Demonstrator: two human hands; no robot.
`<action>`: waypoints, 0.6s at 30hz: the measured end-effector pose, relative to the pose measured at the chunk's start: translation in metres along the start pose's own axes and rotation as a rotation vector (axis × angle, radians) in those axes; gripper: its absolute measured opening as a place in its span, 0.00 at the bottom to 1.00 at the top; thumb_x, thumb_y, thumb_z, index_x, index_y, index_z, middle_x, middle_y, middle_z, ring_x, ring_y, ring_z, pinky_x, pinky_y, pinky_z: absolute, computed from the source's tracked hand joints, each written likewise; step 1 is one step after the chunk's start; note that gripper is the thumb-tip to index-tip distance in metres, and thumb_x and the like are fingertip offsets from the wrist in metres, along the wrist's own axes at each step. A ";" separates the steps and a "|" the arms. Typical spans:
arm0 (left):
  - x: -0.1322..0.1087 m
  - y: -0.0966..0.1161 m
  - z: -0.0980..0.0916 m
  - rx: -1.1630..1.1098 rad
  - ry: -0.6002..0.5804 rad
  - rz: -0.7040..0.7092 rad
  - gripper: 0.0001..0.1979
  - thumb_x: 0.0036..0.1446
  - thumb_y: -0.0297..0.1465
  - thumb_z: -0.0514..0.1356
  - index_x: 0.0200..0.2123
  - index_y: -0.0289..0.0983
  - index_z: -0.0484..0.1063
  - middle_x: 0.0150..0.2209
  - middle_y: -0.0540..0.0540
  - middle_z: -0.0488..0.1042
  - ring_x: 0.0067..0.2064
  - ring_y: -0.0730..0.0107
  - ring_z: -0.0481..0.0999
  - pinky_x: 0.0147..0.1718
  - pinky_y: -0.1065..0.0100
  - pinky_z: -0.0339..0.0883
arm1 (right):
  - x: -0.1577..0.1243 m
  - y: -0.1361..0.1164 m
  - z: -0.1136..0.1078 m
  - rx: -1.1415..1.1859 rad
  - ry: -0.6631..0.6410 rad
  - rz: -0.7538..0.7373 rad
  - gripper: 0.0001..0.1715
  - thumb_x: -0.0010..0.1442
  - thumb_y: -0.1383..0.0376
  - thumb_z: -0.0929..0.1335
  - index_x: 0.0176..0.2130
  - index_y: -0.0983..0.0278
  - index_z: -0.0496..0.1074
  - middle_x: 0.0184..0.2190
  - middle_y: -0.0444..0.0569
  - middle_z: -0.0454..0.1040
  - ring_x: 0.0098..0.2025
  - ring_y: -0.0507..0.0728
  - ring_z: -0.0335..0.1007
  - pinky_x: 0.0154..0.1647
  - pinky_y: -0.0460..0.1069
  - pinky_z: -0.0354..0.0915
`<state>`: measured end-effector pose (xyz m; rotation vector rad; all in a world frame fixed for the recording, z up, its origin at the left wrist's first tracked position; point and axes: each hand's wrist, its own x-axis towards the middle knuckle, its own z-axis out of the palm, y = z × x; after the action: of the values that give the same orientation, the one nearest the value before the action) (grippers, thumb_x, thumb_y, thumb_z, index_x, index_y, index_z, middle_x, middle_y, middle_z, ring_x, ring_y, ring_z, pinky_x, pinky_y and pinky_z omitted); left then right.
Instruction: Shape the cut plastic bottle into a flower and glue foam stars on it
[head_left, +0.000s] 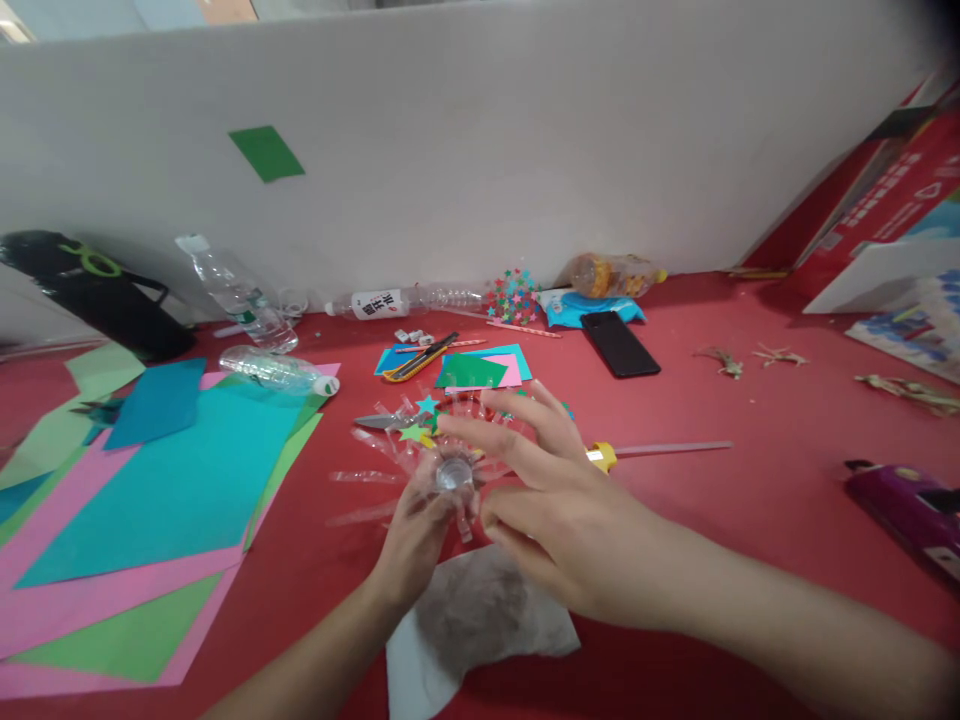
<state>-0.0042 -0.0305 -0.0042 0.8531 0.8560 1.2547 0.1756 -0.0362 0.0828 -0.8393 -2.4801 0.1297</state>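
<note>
A clear plastic bottle piece (454, 476), cut into strips that fan outward, is held over the red table. My left hand (420, 515) is closed around its lower left side. My right hand (551, 500) is at its right edge, with thumb and forefinger pinched together at a strip and the other fingers stretched out above. Colored paper stars, including a light green star (412, 433) and a blue star (427, 404), show by the strips. Scissors (381, 422) lie just behind, their handles partly hidden. A smudged white tissue (480, 620) lies below my hands.
Colored paper sheets (172, 500) spread on the left, near plastic bottles (277, 372) and a black flask (97, 295). A box cutter (421, 358), a star-covered ball (514, 297) and a phone (620, 344) lie behind. On the right are a glue stick (675, 448) and a purple glue gun (907, 515).
</note>
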 end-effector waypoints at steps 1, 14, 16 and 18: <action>0.000 0.001 0.002 -0.018 0.006 -0.017 0.13 0.45 0.33 0.70 0.36 0.39 0.77 0.28 0.51 0.76 0.26 0.75 0.71 0.27 0.72 0.66 | 0.000 0.000 0.000 -0.008 -0.016 -0.008 0.11 0.60 0.70 0.65 0.28 0.62 0.74 0.66 0.44 0.58 0.70 0.67 0.42 0.71 0.70 0.40; -0.001 -0.005 -0.001 0.308 0.125 -0.053 0.08 0.40 0.33 0.69 0.25 0.39 0.74 0.26 0.49 0.76 0.32 0.63 0.76 0.34 0.65 0.70 | -0.003 0.001 0.000 -0.006 0.203 0.077 0.11 0.65 0.67 0.63 0.32 0.62 0.73 0.67 0.51 0.52 0.70 0.67 0.39 0.68 0.71 0.44; -0.001 -0.004 -0.001 0.318 0.167 -0.047 0.10 0.39 0.34 0.69 0.26 0.39 0.74 0.27 0.48 0.77 0.34 0.63 0.76 0.36 0.64 0.70 | -0.004 0.000 0.000 0.003 0.206 0.076 0.09 0.63 0.67 0.65 0.32 0.62 0.72 0.67 0.51 0.52 0.70 0.67 0.38 0.69 0.70 0.44; -0.001 -0.001 -0.001 0.331 0.214 -0.036 0.12 0.37 0.35 0.70 0.26 0.39 0.73 0.28 0.49 0.77 0.35 0.63 0.77 0.38 0.65 0.70 | -0.004 -0.001 -0.001 0.011 0.212 0.073 0.07 0.62 0.68 0.65 0.33 0.62 0.73 0.67 0.51 0.53 0.70 0.67 0.38 0.69 0.69 0.44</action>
<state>-0.0042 -0.0315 -0.0057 0.9700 1.2695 1.2050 0.1788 -0.0395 0.0822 -0.8916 -2.2504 0.0758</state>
